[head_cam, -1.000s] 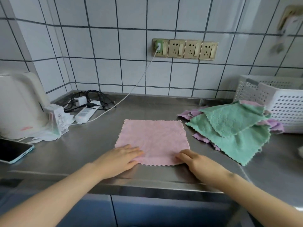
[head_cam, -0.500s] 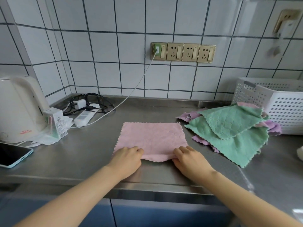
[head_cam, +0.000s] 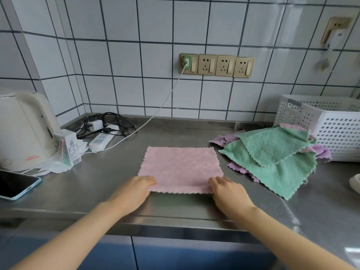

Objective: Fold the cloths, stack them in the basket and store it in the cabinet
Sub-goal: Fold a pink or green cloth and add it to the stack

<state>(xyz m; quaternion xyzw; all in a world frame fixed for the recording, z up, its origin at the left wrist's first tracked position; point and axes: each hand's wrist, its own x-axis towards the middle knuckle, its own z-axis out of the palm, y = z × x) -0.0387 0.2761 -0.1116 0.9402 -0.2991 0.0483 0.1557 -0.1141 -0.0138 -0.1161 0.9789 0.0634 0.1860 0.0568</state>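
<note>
A pink cloth [head_cam: 180, 168] lies flat on the steel counter in front of me. My left hand [head_cam: 134, 191] pinches its near left corner and my right hand [head_cam: 227, 192] pinches its near right corner, and the near edge is lifted slightly off the counter. To the right lies a loose pile of cloths: two green cloths [head_cam: 272, 152] on top of purple ones [head_cam: 321, 152]. A white perforated basket [head_cam: 329, 125] stands behind the pile at the far right. Blue cabinet doors [head_cam: 175, 254] run below the counter edge.
At the left stand a white kettle [head_cam: 21, 131], a small carton [head_cam: 68, 147] and a phone [head_cam: 16, 184] with a dark screen. A power strip [head_cam: 101, 141] with tangled cables sits by the wall. A white object [head_cam: 355, 182] shows at the right edge.
Both hands have curled onto the near corners of the pink cloth and raised its near edge a little. The view has tilted slightly.
</note>
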